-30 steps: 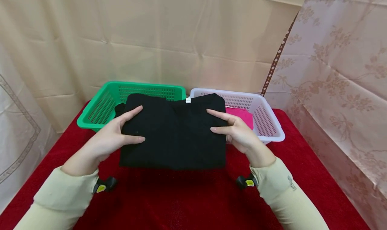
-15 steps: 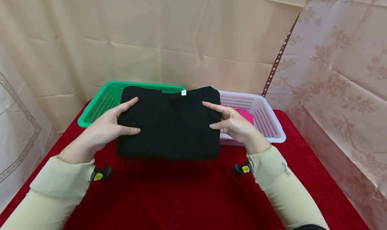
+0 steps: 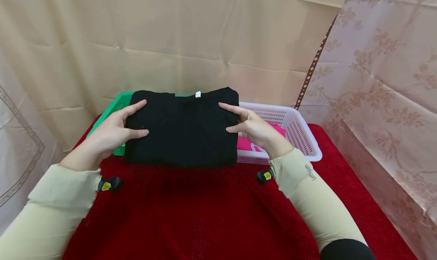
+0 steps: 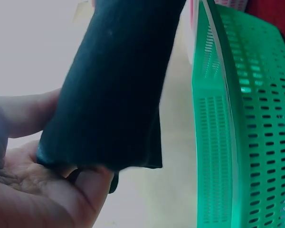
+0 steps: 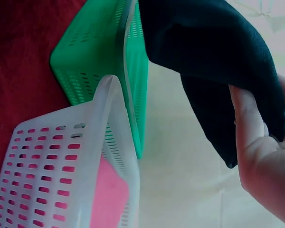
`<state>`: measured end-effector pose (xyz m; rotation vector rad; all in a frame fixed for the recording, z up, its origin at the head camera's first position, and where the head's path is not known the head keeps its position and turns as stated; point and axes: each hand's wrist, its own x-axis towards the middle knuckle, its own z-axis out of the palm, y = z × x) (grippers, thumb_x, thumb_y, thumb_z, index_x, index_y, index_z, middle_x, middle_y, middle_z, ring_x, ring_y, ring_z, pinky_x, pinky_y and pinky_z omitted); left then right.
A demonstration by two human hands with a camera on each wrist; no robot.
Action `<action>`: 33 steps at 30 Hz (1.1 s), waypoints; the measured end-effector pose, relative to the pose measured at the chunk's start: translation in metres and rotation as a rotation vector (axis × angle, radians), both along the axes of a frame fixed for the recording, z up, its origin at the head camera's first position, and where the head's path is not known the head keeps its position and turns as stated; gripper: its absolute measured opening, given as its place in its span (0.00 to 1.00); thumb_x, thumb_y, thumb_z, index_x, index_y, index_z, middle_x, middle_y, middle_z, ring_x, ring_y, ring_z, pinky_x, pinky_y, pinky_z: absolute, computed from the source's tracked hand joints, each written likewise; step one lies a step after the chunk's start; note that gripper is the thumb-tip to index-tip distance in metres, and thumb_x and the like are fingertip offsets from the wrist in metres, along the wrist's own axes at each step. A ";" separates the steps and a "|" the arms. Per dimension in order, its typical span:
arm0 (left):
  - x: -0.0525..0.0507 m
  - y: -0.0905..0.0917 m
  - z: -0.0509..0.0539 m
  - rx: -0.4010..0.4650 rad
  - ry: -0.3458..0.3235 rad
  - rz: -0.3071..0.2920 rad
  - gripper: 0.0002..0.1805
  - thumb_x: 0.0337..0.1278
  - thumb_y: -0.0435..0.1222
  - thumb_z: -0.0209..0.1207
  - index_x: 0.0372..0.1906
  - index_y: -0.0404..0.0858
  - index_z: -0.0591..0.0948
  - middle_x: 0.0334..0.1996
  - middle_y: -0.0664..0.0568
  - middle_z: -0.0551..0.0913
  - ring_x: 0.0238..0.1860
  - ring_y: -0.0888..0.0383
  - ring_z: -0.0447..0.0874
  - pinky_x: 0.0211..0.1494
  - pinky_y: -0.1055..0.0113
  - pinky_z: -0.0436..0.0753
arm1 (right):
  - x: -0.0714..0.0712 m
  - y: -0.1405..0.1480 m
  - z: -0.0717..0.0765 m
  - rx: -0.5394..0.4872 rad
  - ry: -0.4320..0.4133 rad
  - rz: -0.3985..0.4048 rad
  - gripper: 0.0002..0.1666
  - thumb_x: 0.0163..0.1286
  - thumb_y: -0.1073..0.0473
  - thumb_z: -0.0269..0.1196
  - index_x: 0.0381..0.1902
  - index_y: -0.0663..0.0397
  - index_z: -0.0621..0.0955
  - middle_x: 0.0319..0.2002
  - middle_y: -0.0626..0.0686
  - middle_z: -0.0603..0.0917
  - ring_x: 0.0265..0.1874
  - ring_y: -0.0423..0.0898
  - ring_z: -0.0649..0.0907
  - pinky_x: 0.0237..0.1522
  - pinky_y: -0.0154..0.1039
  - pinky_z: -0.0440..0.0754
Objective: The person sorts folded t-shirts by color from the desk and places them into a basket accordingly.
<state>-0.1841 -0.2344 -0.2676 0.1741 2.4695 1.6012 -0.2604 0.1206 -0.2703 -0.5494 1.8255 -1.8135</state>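
A folded black garment [image 3: 184, 131] with a small white label at its top edge is held up in the air between both hands. My left hand [image 3: 114, 133] grips its left side, thumb and a finger on the near face. On the opposite side my right hand [image 3: 257, 129] pinches the cloth, other fingers behind it. In the left wrist view the folded cloth [image 4: 114, 85] sits between thumb and fingers. Hanging layers of the garment [image 5: 213, 52] show in the right wrist view. Behind it stands a green basket [image 3: 117, 104], largely hidden by the cloth.
A white basket [image 3: 302, 133] with pink cloth [image 3: 246, 143] in it stands right of the green one. Both rest on a red-covered table [image 3: 191, 214]. A beige curtain [image 3: 153, 36] hangs behind, and a patterned one [image 3: 385, 81] on the right.
Both hands have carried the black garment upward and to the left, away from the white basket and in front of the green one. The grip looks the same.
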 end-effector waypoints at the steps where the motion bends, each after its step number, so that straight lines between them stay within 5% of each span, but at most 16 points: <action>1: -0.001 -0.001 0.000 0.001 0.005 0.010 0.46 0.68 0.36 0.58 0.80 0.58 0.44 0.77 0.44 0.55 0.73 0.44 0.62 0.48 0.80 0.79 | -0.002 -0.002 0.001 -0.004 -0.003 -0.012 0.42 0.68 0.77 0.53 0.77 0.45 0.61 0.70 0.57 0.69 0.58 0.44 0.80 0.51 0.41 0.85; 5: -0.008 -0.003 0.000 -0.021 0.043 0.049 0.44 0.69 0.38 0.57 0.79 0.61 0.45 0.79 0.48 0.51 0.76 0.47 0.56 0.61 0.71 0.78 | -0.009 -0.010 0.003 -0.035 -0.004 -0.059 0.42 0.68 0.76 0.54 0.76 0.43 0.63 0.69 0.55 0.70 0.59 0.45 0.78 0.49 0.39 0.86; 10: -0.016 -0.007 0.000 -0.013 0.079 0.105 0.42 0.70 0.39 0.56 0.79 0.64 0.47 0.81 0.60 0.37 0.81 0.52 0.36 0.78 0.48 0.57 | -0.018 -0.018 0.003 -0.077 0.012 -0.120 0.41 0.68 0.75 0.55 0.75 0.42 0.66 0.68 0.55 0.71 0.59 0.46 0.78 0.46 0.37 0.86; 17: -0.028 -0.013 -0.003 0.042 0.078 0.156 0.39 0.73 0.40 0.53 0.78 0.66 0.48 0.80 0.55 0.46 0.78 0.52 0.55 0.69 0.66 0.73 | -0.029 -0.029 0.002 -0.119 0.021 -0.190 0.39 0.67 0.75 0.57 0.73 0.42 0.69 0.71 0.51 0.69 0.55 0.44 0.81 0.41 0.33 0.86; 24: -0.036 -0.016 -0.009 0.063 0.095 0.185 0.39 0.73 0.39 0.52 0.78 0.65 0.48 0.80 0.50 0.47 0.78 0.50 0.55 0.57 0.79 0.77 | -0.041 -0.042 -0.003 -0.149 0.007 -0.242 0.40 0.67 0.76 0.56 0.73 0.41 0.69 0.72 0.52 0.68 0.61 0.48 0.78 0.38 0.32 0.85; 28: -0.040 -0.019 -0.015 0.050 0.099 0.197 0.38 0.74 0.38 0.51 0.79 0.63 0.47 0.80 0.48 0.47 0.77 0.48 0.55 0.62 0.75 0.76 | -0.047 -0.051 -0.007 -0.156 0.022 -0.269 0.40 0.67 0.76 0.56 0.73 0.41 0.69 0.72 0.51 0.68 0.63 0.50 0.77 0.39 0.32 0.85; 33: -0.048 -0.027 -0.018 0.010 0.107 0.213 0.39 0.74 0.37 0.50 0.79 0.60 0.45 0.80 0.47 0.45 0.78 0.46 0.53 0.74 0.52 0.67 | -0.053 -0.063 -0.013 -0.141 0.025 -0.304 0.39 0.68 0.75 0.56 0.72 0.40 0.70 0.74 0.51 0.66 0.65 0.50 0.75 0.38 0.31 0.85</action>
